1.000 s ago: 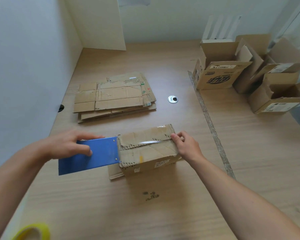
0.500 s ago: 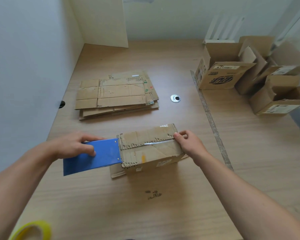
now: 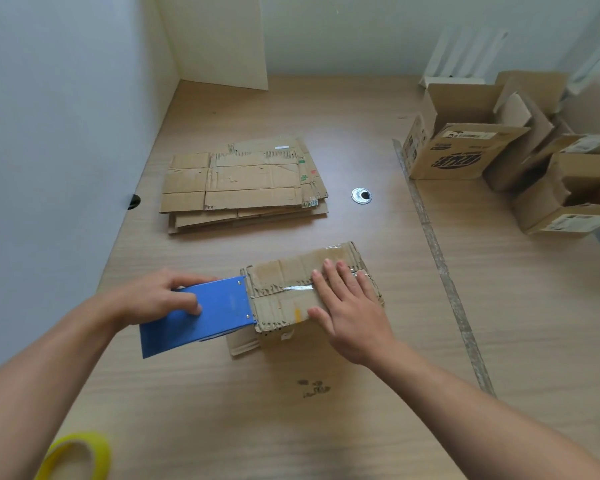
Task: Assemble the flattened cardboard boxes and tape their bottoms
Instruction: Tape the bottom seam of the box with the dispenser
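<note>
Head view: right grip point(image 3: 350, 306) spread flat atop box point(image 3: 280, 276); left grip point(image 3: 155, 299) clutching blue dispenser point(image 3: 219, 318) beside it.

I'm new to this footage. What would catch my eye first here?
The blue flat tape dispenser, gripped by the left hand at centre-left, meets the small brown cardboard box that the right hand presses. Behind lies a stack of flattened cardboard boxes; open assembled cardboard boxes stand far right.

No readable text, open box point(image 3: 426, 161) logo illegible
</note>
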`<move>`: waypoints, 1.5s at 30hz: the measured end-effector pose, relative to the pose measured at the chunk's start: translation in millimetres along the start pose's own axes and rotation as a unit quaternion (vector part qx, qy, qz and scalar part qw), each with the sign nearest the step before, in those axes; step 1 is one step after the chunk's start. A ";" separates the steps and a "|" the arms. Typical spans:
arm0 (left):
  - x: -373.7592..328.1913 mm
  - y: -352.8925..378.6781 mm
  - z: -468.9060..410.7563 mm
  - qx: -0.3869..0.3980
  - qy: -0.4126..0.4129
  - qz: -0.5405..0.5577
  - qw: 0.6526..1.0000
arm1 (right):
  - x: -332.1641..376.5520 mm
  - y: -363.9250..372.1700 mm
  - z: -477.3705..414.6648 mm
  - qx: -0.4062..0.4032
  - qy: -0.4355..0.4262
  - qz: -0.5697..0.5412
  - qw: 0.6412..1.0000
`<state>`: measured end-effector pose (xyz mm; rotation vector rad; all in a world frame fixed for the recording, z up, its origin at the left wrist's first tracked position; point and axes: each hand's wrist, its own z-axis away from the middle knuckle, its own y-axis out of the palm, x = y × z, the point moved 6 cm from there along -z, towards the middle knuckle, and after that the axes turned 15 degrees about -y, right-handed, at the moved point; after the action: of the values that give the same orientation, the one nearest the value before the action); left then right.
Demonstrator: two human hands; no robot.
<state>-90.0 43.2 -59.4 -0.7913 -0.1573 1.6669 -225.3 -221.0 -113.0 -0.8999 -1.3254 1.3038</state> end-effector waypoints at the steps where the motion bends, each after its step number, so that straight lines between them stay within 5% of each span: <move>1: 1.5 -0.1 -0.4 -0.003 -0.003 0.005 1.000 | 0.5 -1.0 -0.8 0.003 0.004 0.002 1.000; 45: 56.2 58.0 25.7 0.058 -0.018 0.213 0.975 | 22.3 0.7 -22.8 -0.003 -0.068 -0.007 0.998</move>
<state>-154.7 86.9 -92.4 -0.7416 0.0929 2.0747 -207.7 -194.4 -112.7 -0.8174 -1.4397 1.3713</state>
